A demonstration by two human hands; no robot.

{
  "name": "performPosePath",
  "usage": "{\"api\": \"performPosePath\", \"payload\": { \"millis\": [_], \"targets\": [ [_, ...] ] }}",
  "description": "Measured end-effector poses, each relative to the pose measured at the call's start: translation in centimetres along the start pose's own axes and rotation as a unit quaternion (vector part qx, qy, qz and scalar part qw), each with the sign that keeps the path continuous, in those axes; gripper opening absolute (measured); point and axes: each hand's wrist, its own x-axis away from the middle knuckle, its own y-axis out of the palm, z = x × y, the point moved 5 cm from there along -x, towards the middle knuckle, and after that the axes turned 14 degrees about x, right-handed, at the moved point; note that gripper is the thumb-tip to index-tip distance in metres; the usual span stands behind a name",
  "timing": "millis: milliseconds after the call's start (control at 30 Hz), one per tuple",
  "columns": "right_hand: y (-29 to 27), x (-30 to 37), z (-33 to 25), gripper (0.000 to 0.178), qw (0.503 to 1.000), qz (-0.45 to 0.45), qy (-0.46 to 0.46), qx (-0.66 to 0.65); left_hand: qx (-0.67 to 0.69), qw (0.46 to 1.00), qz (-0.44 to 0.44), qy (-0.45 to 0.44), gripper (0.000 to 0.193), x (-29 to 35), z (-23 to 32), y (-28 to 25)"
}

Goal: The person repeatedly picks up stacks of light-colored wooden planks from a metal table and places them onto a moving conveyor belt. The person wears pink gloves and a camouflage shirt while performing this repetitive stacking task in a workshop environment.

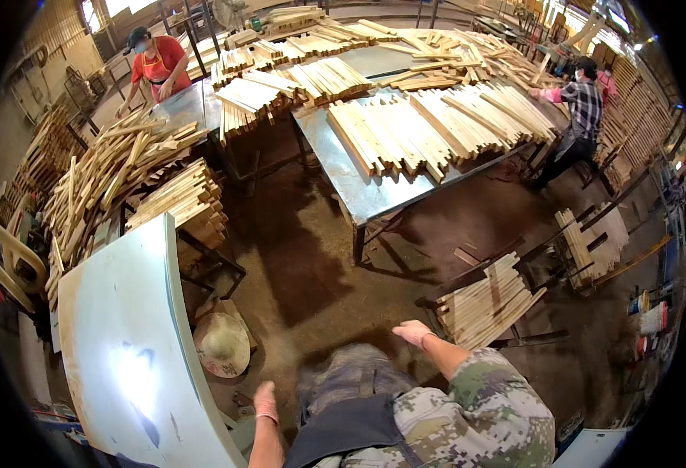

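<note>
My left hand (265, 401), in a pale pinkish glove, hangs low beside the light metal tabletop (113, 300) on the left. Nothing shows in it, but its fingers are too bunched from this angle to read. Out in front of my body is my right hand (415, 334), gloved alike, its fingers loosely stretched to the left and holding nothing visible. The nearest thing to it is a stack of wooden strips (489, 303) on a low stand at the right. Neither hand touches any wood.
A metal table (374, 199) ahead carries rows of wooden strips (436, 129). More strips lie heaped (101, 179) at the left. A round pale hat-like object (222, 345) sits below the left tabletop. One person (158, 66) works far left, another (581, 109) far right.
</note>
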Motion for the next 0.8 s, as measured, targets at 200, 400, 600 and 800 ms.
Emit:
{"api": "performPosePath", "payload": {
  "millis": [200, 400, 600, 800],
  "targets": [
    [5.3, -2.2, 8.4, 0.057, 0.999, -0.002, 0.05, 0.004, -0.052, 0.962, -0.029, -0.265, 0.048, 2.9, -4.9, 2.3],
    [11.3, -4.0, 7.4, 0.037, 0.964, -0.136, -0.098, 0.205, -0.14, 0.94, -0.127, -0.283, 0.044, -5.1, -2.5, 5.5],
    [-5.3, -11.5, -9.6, 0.023, 0.965, -0.126, -0.072, 0.219, 0.013, 0.962, -0.037, -0.272, 0.037, -24.5, 11.5, 10.5],
    [-20.0, -28.3, -22.6, 0.035, 0.962, 0.021, 0.06, -0.266, -0.011, 0.995, -0.079, -0.051, 0.047, -40.4, 39.1, 21.1]
  ]
}}
